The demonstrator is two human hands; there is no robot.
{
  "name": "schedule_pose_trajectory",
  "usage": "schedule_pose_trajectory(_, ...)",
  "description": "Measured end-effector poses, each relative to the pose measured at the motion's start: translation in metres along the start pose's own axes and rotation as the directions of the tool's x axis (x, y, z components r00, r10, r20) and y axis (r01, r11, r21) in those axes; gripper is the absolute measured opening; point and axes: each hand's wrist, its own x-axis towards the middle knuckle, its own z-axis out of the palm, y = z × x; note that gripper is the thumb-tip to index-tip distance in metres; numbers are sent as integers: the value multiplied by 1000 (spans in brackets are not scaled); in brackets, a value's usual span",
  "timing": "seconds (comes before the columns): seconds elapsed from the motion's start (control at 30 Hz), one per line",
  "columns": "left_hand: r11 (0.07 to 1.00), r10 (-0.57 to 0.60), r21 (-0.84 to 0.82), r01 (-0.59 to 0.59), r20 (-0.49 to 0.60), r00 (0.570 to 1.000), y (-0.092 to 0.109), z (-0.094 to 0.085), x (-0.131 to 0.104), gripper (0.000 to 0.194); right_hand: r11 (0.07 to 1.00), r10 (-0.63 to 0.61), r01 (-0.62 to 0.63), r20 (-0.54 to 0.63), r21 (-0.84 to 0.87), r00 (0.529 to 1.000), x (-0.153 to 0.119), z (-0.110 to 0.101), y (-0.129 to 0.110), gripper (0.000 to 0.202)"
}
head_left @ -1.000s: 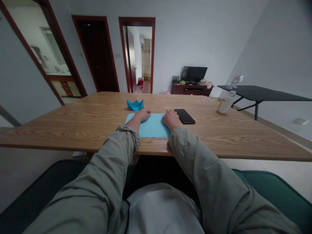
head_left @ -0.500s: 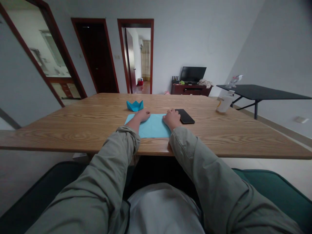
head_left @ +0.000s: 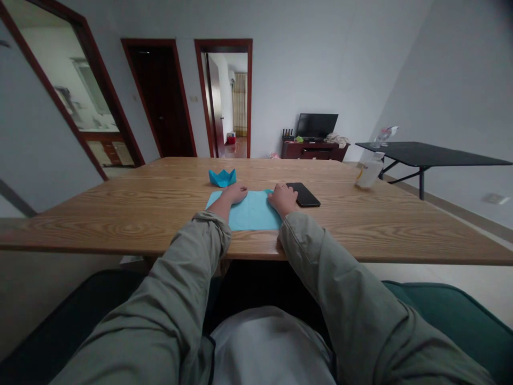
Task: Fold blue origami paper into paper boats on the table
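A light blue sheet of paper [head_left: 252, 214] lies on the wooden table in front of me. My left hand [head_left: 235, 193] rests on its upper left part, fingers stretched out and lying flat, holding nothing. At the upper right corner, the fingers of my right hand [head_left: 282, 198] are bent and closed on the paper; a small darker blue patch shows beside them. The exact grip is hidden. Just behind my left hand stands a folded blue paper boat [head_left: 222, 178]. A black phone-like slab [head_left: 305, 195] lies right beside my right hand.
Toward the right of the wooden table [head_left: 132, 214] stands a translucent plastic cup [head_left: 368, 172]. Beyond it is a black folding table [head_left: 433, 154] with a clear plastic item on top. A television [head_left: 317, 126] stands on a cabinet by the far wall. Green chairs flank me.
The whole view has tilted slightly, so everything sits a little lower. A darker blue patch now shows beside my right hand's fingers at the paper's corner. My left hand stays in place.
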Motion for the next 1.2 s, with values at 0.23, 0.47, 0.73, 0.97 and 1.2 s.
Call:
schedule_pose_trajectory(0.23, 1000, -4, 22, 4, 10, 1000, 6, -6, -6, 37, 1000, -24, 23, 67, 15, 997, 2, -4, -2, 35)
schedule_pose_trajectory(0.47, 999, -42, 13, 41, 14, 999, 16, -14, -13, 36, 999, -28, 25, 92, 31, 995, 3, -7, -2, 29)
schedule_pose_trajectory(0.73, 999, -32, -1, 32, 27, 999, 11, -12, -11, 38, 994, -72, 68, 49, 87, 996, 2, -6, 1, 43)
schedule_pose_trajectory(0.97, 1000, -13, 4, 13, 24, 1000, 8, -9, -8, 38, 998, -56, 51, 113, 42, 992, 5, -6, 2, 28)
schedule_pose_trajectory(1.2, 1000, -21, -8, 22, 21, 1000, 6, -8, -7, 40, 988, -140, 134, 65, 78, 988, 3, -7, 1, 28)
